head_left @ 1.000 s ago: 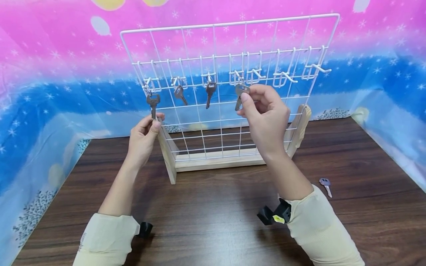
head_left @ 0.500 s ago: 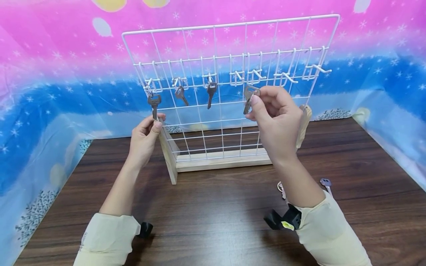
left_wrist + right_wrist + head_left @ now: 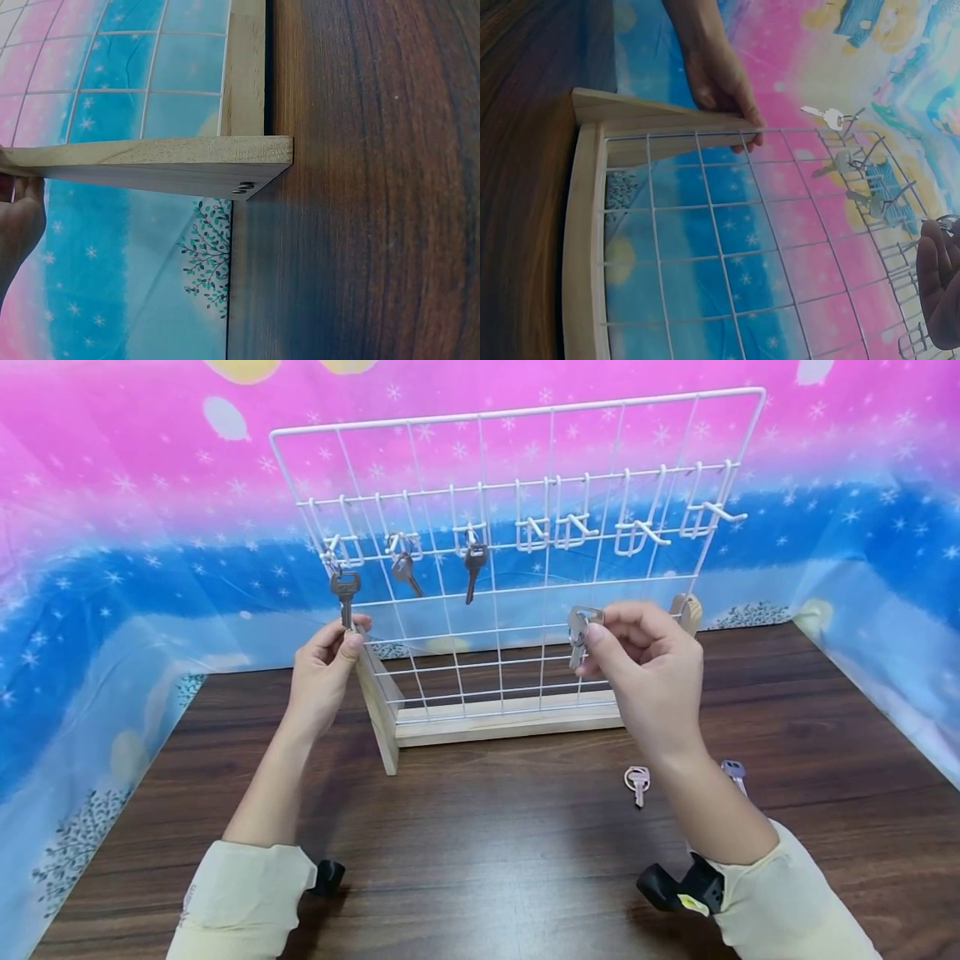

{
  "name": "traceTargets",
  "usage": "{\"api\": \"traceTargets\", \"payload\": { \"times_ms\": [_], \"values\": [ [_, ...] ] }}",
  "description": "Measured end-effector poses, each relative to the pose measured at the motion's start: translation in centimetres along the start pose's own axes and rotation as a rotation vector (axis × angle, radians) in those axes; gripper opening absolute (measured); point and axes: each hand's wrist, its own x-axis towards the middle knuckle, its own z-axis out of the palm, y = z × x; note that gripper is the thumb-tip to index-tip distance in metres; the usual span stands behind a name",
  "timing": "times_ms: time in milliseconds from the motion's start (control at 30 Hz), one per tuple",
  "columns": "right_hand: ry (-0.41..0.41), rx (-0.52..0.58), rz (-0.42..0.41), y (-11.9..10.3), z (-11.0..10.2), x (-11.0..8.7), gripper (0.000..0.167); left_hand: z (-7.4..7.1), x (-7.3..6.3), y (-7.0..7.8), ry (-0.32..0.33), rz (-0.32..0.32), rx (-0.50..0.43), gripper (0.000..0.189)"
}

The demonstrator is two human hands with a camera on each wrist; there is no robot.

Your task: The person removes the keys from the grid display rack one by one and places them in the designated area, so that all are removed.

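My right hand (image 3: 652,681) pinches a silver key (image 3: 581,627) with its ring, in front of the white wire grid rack (image 3: 517,415), below its row of hooks. On the left, my left hand (image 3: 321,672) grips the upper end of the rack's wooden side support (image 3: 378,714); the right wrist view shows its fingertips at that end too. Three keys hang from the left hooks: the leftmost key (image 3: 346,597), a tilted key (image 3: 406,573) and a darker key (image 3: 474,572). Only some fingers of the right hand (image 3: 939,292) show at the edge of its wrist view.
Several hooks on the right, such as one white hook (image 3: 642,537), hold no key. On the brown wooden table (image 3: 480,860) lie a key with a ring (image 3: 638,787) and another key (image 3: 734,769), partly behind the right forearm. A patterned cloth (image 3: 112,610) surrounds the table.
My right hand, still pinching the key, has moved down and right, away from the hooks. The ringed key on the table has come into view. The left hand stays on the support.
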Motion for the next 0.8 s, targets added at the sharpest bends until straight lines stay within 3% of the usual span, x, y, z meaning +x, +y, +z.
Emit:
{"api": "traceTargets", "payload": {
  "times_ms": [400, 800],
  "values": [
    [-0.045, -0.124, 0.184, 1.0, -1.9, -1.7, 0.010, 0.0, 0.0, -0.1, 0.001, 0.004, 0.005, 0.027],
    [-0.106, -0.242, 0.288, 2.8, -3.4, -3.0, 0.006, 0.1, 0.1, 0.0, 0.006, -0.014, -0.005, 0.025]
  ]
}}
